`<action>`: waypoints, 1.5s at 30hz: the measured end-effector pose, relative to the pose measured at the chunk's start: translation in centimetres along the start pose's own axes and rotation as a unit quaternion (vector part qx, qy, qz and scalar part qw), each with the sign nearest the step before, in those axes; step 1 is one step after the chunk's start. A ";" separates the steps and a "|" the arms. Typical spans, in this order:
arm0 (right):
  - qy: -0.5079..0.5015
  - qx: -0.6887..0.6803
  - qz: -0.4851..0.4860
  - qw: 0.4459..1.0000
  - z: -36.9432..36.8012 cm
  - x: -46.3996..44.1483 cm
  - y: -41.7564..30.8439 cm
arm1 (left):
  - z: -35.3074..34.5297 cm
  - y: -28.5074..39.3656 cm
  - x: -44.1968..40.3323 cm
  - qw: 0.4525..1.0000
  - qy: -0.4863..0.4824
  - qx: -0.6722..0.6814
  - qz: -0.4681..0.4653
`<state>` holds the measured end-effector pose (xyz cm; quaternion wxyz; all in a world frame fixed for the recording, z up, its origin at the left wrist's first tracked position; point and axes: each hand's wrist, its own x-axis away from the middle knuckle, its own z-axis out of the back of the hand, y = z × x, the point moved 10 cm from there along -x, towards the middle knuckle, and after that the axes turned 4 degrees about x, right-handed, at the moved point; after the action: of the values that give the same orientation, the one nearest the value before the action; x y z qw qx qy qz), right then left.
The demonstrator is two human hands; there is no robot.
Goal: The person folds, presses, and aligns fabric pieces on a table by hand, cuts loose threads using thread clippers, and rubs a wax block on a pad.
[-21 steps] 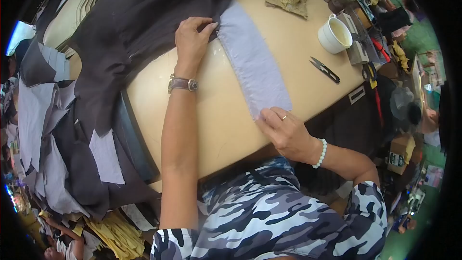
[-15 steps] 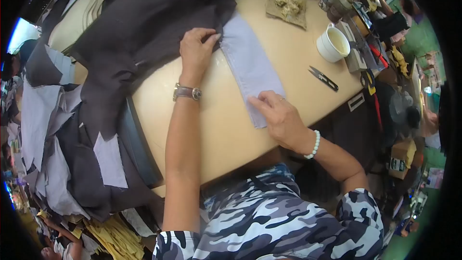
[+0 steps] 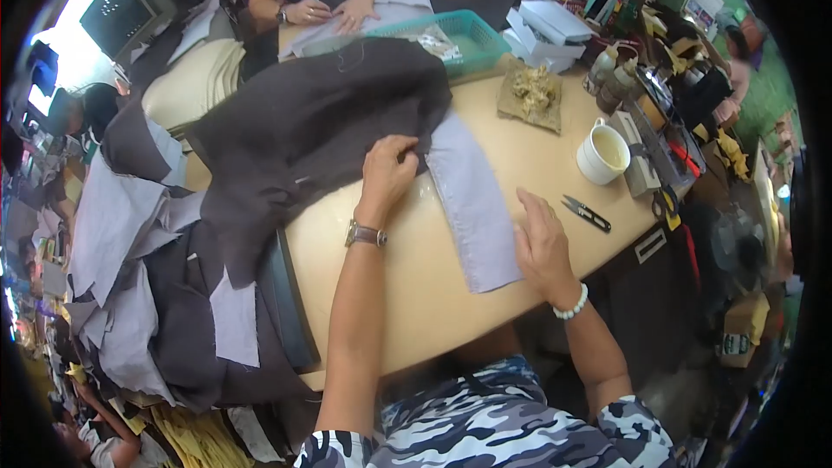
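A large piece of dark cloth [image 3: 329,113] lies over the table's far left side. My left hand [image 3: 390,172] is at its near edge, fingers bent and pinched on the dark fabric; the fingertips are partly hidden. From under that edge a pale lavender-grey cloth strip [image 3: 475,208] runs toward me, flat on the table. Beside the strip's right edge is my right hand [image 3: 544,247], fingers stretched out and nothing held. Thread snips [image 3: 587,213] lie to the right of that hand. Loose thread shows on top of the dark cloth.
Behind the snips stands a white mug [image 3: 602,154]. A rag with yellowish clumps [image 3: 530,94], bottles [image 3: 617,87] and a green basket [image 3: 477,35] are farther back. Cloth pieces [image 3: 130,217] hang at the left. Across the table, a person's hands [image 3: 334,13] work with a pen on cloth.
My right hand has let go of the pale strip's near end and moved right, its fingers opening out. My left hand stays at the dark cloth's edge. The view has tilted up.
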<state>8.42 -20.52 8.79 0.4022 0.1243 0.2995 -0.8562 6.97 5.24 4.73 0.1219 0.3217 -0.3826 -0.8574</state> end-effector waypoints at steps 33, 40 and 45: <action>0.214 0.138 0.029 0.967 0.7 -8.2 4.0 | -4.7 7.1 -7.5 0.986 -0.119 -0.077 -0.088; 0.152 0.068 0.093 0.982 -2.1 -7.3 1.1 | 16.2 6.6 6.6 0.936 -0.038 -0.278 0.212; 0.075 -0.056 0.123 0.988 -3.2 -4.9 -3.7 | 12.8 8.0 17.8 0.937 0.020 -0.347 0.034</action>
<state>8.71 -13.71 10.00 0.4874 0.2016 0.3583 -0.7703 -15.21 -0.86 8.83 0.2628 0.2635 -0.0693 -0.9256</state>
